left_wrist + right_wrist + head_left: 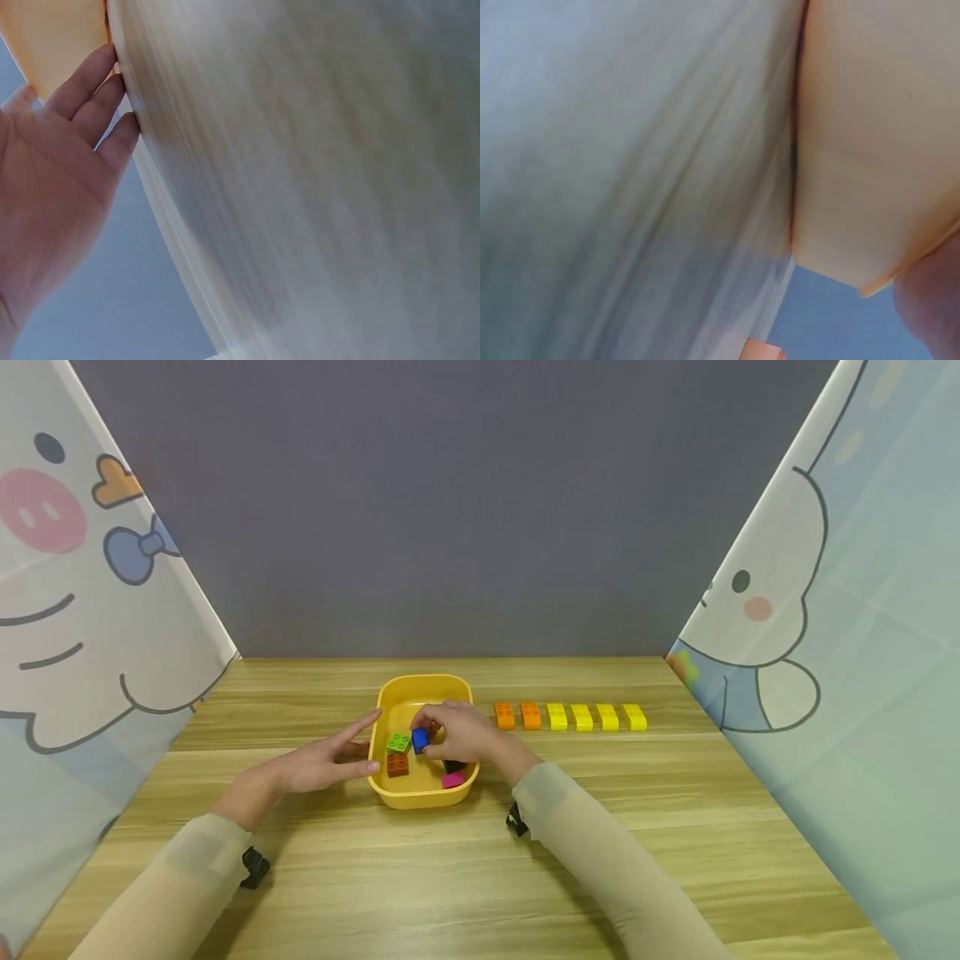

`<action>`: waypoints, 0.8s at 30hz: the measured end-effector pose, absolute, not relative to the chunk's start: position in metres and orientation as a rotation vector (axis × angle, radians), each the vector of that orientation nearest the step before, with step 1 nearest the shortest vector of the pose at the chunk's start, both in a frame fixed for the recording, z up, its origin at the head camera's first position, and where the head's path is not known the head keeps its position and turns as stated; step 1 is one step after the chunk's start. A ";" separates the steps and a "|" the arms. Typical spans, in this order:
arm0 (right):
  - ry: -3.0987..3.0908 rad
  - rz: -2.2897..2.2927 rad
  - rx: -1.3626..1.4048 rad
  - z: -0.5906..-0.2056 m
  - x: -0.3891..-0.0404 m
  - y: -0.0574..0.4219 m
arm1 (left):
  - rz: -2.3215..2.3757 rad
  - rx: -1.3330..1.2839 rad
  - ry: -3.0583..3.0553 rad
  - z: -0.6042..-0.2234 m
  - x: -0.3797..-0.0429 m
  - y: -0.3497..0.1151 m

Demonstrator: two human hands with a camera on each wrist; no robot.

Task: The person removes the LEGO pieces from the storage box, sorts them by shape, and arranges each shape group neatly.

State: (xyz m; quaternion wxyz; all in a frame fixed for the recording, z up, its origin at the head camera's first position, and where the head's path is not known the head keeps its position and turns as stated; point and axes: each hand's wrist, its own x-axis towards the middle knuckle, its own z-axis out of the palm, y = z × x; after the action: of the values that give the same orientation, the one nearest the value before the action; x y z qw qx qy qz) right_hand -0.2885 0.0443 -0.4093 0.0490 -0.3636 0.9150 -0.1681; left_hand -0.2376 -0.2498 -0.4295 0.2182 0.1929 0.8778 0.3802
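A yellow tub (423, 802) stands on the table, with several toy building blocks inside. My left hand (322, 764) has its fingers spread and touches the tub's left side; in the left wrist view its fingers are extended along the tub wall (60, 37). Reaching over the right rim, my right hand (467, 732) pinches a blue building block (421, 741) between thumb and fingers inside the tub. Near that block lie a green block (398, 743), a brown block (397, 765) and a pink block (453, 780). A black block (454, 767) is partly hidden beneath the right hand.
Right of the tub, a row runs across the wooden table (420, 885): two orange blocks (504, 716) first, then several yellow blocks (582, 717). A grey panel (450, 510) rises behind the table, and printed cloths (862, 610) flank both sides.
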 end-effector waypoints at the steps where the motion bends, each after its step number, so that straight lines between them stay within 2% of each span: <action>1: 2.775 -0.529 -1.132 -0.409 -0.289 0.045 | 1.049 0.533 2.434 -0.430 -0.238 -0.250; 9: 2.640 -0.705 -1.296 -0.392 -0.287 0.056 | 1.059 0.530 2.421 -0.432 -0.240 -0.249; 15: 2.574 -0.774 -1.249 -0.378 -0.285 0.066 | 1.052 0.519 2.432 -0.429 -0.240 -0.249; 24: 2.513 -1.131 -1.158 -0.375 -0.276 0.106 | 1.047 0.506 2.440 -0.431 -0.237 -0.249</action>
State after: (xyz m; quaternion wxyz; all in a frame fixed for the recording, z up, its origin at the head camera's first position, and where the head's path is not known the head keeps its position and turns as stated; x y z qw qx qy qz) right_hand -0.2761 0.1063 -0.3751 0.0759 -0.3864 0.8383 -0.3771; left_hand -0.2372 -0.2486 -0.4308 0.2177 0.1827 0.8811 0.3780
